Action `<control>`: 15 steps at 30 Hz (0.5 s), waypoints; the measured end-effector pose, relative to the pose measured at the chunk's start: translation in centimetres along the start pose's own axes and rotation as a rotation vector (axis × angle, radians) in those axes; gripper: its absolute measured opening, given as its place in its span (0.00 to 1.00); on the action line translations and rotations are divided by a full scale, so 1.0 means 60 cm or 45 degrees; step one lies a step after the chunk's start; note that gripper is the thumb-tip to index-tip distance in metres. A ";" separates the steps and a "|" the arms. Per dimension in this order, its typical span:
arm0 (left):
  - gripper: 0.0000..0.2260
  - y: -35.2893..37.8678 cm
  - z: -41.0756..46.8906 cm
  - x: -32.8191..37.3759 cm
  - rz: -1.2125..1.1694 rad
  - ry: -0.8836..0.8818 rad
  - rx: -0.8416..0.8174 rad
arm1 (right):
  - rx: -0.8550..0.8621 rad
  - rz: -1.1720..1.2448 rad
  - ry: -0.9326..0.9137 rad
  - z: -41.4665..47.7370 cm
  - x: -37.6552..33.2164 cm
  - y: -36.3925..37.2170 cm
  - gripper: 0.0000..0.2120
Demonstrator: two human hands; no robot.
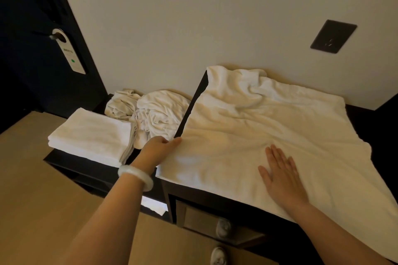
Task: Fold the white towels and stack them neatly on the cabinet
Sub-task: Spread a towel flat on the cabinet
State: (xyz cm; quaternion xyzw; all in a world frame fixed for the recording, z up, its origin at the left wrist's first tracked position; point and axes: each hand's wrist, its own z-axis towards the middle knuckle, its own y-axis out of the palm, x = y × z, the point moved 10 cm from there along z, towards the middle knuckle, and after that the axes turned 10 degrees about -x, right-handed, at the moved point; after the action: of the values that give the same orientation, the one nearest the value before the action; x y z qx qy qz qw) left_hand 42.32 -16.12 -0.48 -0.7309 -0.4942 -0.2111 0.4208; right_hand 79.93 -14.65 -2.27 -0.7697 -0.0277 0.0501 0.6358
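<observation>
The dark cabinet (364,115) stands against the wall, and a white towel (258,118) lies spread over nearly all its top, rumpled at the far edge, with its right side hanging off the front. To the left, on a lower unit (64,160), a pile (150,109) of crumpled towels waits beside a stack (92,133) of folded ones, the two touching. The right hand (282,176) lies flat on the towel near the front edge, fingers straight and slightly apart, pinning it. The left hand (157,146), a pale bracelet (135,176) on its wrist, pinches the towel's left edge between thumb and curled fingers. The cloth looks soft, limp and light, so it will likely sag and crease wherever it is unsupported, and it should grip the wood rather than slide. Corners and hems seem the best places to hold: one hand lifting an edge while the other anchors the fold line.
</observation>
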 end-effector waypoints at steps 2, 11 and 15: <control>0.25 0.016 0.013 0.011 0.204 -0.070 -0.045 | -0.004 0.002 -0.021 -0.007 0.000 0.001 0.33; 0.23 -0.003 0.029 0.018 -0.094 -0.022 -0.057 | 0.053 0.133 -0.035 -0.034 -0.011 -0.021 0.27; 0.22 0.009 0.069 0.048 -0.429 -0.139 -0.090 | 0.325 0.343 0.019 0.011 0.001 -0.090 0.14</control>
State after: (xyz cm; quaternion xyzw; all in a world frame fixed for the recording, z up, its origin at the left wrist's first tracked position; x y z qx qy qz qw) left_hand 43.56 -11.23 -0.94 -0.6623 -0.6241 -0.2558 0.3262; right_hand 80.04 -12.97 2.89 -0.6798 0.0870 0.1321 0.7161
